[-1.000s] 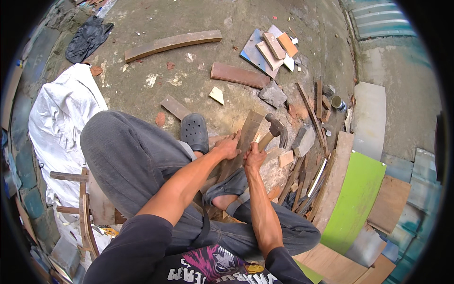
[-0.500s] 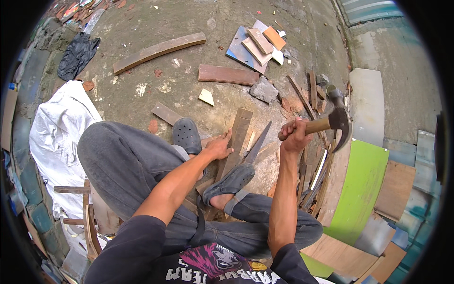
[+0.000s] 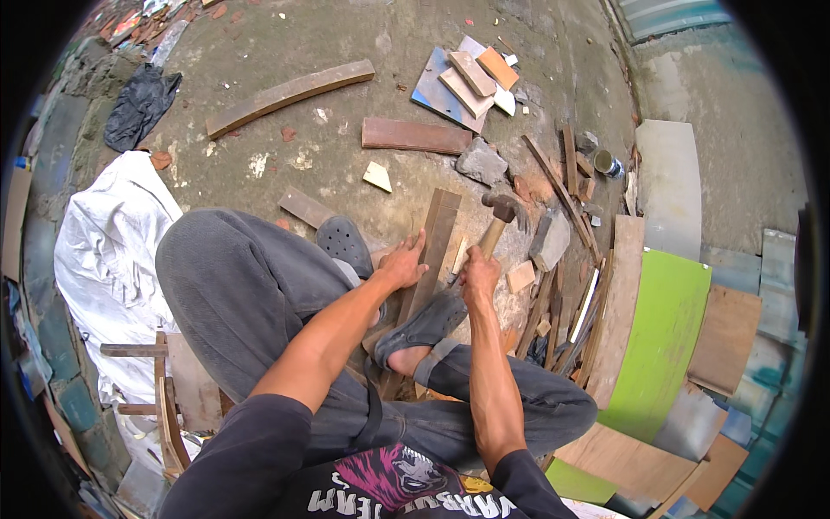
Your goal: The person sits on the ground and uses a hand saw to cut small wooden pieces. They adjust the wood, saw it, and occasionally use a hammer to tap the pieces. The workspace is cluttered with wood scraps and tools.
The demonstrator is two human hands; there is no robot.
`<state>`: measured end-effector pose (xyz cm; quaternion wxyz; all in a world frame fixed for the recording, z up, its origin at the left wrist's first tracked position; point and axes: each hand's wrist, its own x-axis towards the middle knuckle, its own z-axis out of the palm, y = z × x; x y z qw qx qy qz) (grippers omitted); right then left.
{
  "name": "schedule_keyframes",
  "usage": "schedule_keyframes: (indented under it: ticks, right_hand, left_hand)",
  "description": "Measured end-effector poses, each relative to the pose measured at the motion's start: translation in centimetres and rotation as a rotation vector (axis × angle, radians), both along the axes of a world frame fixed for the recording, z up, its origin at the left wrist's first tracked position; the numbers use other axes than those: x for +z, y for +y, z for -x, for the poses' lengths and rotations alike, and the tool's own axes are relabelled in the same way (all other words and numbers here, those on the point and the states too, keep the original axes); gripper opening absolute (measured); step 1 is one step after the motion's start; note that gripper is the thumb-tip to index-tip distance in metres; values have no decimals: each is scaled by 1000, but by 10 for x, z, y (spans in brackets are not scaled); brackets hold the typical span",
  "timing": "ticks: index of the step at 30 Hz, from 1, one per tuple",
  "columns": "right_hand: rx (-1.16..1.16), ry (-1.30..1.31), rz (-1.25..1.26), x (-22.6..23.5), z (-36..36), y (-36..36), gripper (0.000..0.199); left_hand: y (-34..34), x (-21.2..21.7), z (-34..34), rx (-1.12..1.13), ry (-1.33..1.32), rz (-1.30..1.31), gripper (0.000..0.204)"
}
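My right hand [image 3: 481, 275] is closed around the wooden handle of a claw hammer [image 3: 493, 235], its metal head up and away from me, to the right of a long wooden plank [image 3: 441, 221]. On the plank's left edge lies my left hand [image 3: 404, 262], fingers stretched out. The plank runs between my feet, and my right clog [image 3: 421, 330] rests over its near part. My left clog [image 3: 344, 244] is just left of that hand. A pale wood strip [image 3: 460, 252] shows beside my right hand, which covers most of the ground behind it.
Grey stones [image 3: 550, 240] and narrow wood offcuts [image 3: 562, 298] lie to the right, beside a green board [image 3: 661, 337]. Ahead are a reddish-brown plank [image 3: 415, 136], a long beam [image 3: 290, 97] and stacked small blocks [image 3: 471, 76]. A white sack [image 3: 112, 233] sits at left.
My right hand has brought the hammer left and down from the right side, closer to the plank. The dark pointed blade seen beside the plank is now mostly hidden. My left hand stays in place.
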<state>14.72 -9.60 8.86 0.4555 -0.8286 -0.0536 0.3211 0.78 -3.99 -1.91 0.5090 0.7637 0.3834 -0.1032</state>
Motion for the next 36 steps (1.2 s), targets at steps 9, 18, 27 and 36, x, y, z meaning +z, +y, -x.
schedule_keyframes:
  ticks: [9, 18, 27, 36]
  right_hand:
    - [74, -208, -817, 90, -17, 62, 17]
    - [95, 91, 152, -4, -20, 44, 19]
    - [56, -274, -857, 160, -41, 80, 21]
    - [67, 117, 162, -39, -7, 28, 19]
  left_hand:
    - [6, 9, 10, -1, 28, 63, 92]
    - [2, 8, 6, 0, -5, 14, 91]
    - [3, 1, 13, 15, -42, -21, 92]
    - [-2, 4, 5, -36, -26, -62, 89]
